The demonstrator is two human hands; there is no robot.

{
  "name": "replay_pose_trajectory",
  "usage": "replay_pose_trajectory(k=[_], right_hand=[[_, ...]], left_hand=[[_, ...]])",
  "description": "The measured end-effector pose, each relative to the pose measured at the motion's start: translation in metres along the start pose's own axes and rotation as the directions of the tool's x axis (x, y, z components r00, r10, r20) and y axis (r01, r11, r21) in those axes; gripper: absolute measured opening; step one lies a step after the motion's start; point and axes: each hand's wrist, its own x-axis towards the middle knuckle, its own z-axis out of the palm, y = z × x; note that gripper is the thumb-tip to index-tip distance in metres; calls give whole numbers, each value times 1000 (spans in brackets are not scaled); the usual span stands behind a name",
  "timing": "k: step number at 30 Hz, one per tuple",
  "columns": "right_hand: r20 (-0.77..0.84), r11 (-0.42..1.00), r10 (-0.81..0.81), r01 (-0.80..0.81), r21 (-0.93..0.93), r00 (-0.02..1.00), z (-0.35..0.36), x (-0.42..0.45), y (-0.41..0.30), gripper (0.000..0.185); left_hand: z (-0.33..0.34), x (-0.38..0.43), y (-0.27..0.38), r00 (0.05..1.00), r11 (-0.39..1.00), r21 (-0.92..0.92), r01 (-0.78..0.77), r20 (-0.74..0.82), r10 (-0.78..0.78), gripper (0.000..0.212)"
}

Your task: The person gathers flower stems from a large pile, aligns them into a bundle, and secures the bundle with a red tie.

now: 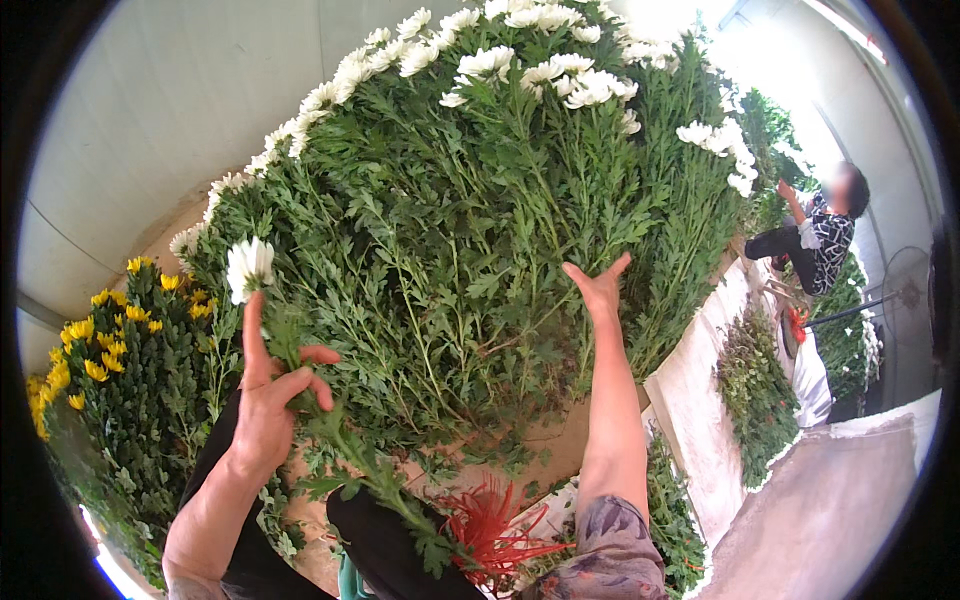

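Note:
My left hand (274,390) holds the stem of a white chrysanthemum (250,268), its index finger raised just under the bloom. The leafy stem (367,465) slants down across my dark-trousered knee. My right hand (600,289) is at the large pile of white chrysanthemums (480,195), its fingers spread among the leaves; no stem is clearly gripped in it. The pile's blooms lie along its far and left edges, with the stem ends towards me. A bunch of red ties (491,532) lies by my knee, below the pile.
Yellow chrysanthemums (105,352) stand at the left. White sheeting (697,390) and a heap of cut greenery (757,397) lie at the right, beside a grey floor (825,510). A co-worker (817,232) sits farther off at the right, near more flowers. A pale wall (187,90) rises behind.

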Motion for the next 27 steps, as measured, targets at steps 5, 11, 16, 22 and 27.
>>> replay_pose_trajectory(k=[5, 11, 16, 22, 27], right_hand=[[-127, 996, 1, -12, -88, 992, 14, -6, 5, 92], [-20, 815, -545, 524, -247, 838, -7, -120, -26, 74], [220, 799, -467, 515, -311, 857, 31, -201, -21, 84], [221, 726, -536, 579, -372, 815, 36, -262, -29, 84], [336, 454, -749, 812, -366, 571, 39, -300, 5, 70]], left_hand=[[-25, -13, 3, 989, 995, -103, -3, -145, -12, 85], [-26, 1, -35, 976, 939, -302, 165, -88, -200, 48], [-20, 34, -81, 953, 886, -367, 285, 10, -302, 43], [-35, 48, -129, 945, 829, -489, 271, -31, -327, 43], [-16, 56, -131, 974, 776, -593, 214, 71, -215, 49]])
